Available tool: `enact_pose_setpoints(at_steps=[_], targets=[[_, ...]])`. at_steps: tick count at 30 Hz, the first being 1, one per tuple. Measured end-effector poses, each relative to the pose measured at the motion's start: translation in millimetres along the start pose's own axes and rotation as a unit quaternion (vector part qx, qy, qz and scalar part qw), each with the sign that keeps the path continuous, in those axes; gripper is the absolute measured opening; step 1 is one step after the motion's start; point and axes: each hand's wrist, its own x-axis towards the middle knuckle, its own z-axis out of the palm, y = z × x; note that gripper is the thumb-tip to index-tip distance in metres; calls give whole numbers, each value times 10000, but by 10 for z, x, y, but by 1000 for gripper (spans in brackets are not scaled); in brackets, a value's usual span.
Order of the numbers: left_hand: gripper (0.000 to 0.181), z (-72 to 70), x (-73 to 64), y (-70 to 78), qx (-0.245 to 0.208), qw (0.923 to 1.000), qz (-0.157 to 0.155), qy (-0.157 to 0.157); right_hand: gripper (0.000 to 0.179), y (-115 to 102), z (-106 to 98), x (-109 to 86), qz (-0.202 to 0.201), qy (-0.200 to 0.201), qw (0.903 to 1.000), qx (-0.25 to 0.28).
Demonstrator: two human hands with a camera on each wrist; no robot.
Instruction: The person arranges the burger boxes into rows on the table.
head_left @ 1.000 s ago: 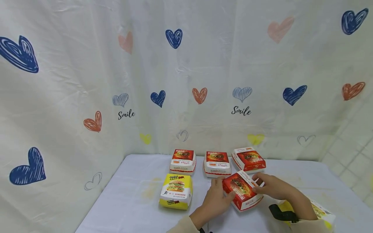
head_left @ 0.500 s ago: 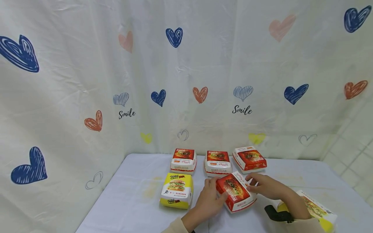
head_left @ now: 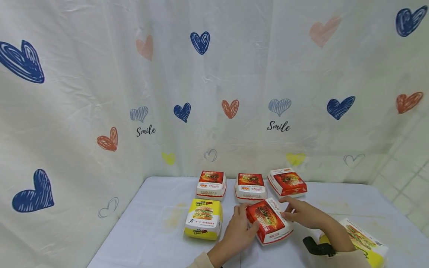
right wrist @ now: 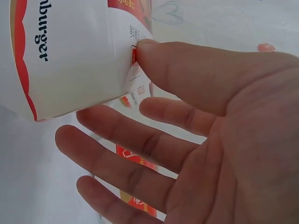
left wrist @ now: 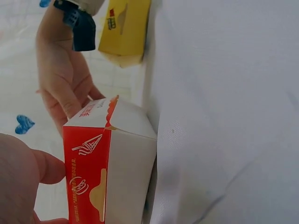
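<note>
Yellow and white, a square cardboard box (head_left: 366,240) lay partly behind your right forearm (head_left: 336,235). Your left hand (head_left: 237,231) gripped a red-and-white square cardboard burger box (head_left: 268,220); your right hand (head_left: 306,214) pinched its right edge. Just beyond, three similar red-and-white boxes (head_left: 251,189) stood on the white-clothed table (head_left: 147,227).

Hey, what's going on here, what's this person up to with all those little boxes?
A person has both hands on a red-and-white burger box: the left hand at one side, the right hand at the other. It sits askew. Three similar boxes line the back of the table. A yellow-and-white box stands left; another is partly hidden by the right arm.
</note>
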Motion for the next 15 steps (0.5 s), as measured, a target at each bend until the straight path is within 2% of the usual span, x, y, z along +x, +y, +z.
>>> enact_pose_setpoints(at_steps=[10,15], targets=[[61,-18,-21,26,198,9998,-10,95,70,30,9,3,-193,-100,9995,228],[57,-36,-22,16,299,9994,83,144,74,63,27,22,-81,-182,9991,369]])
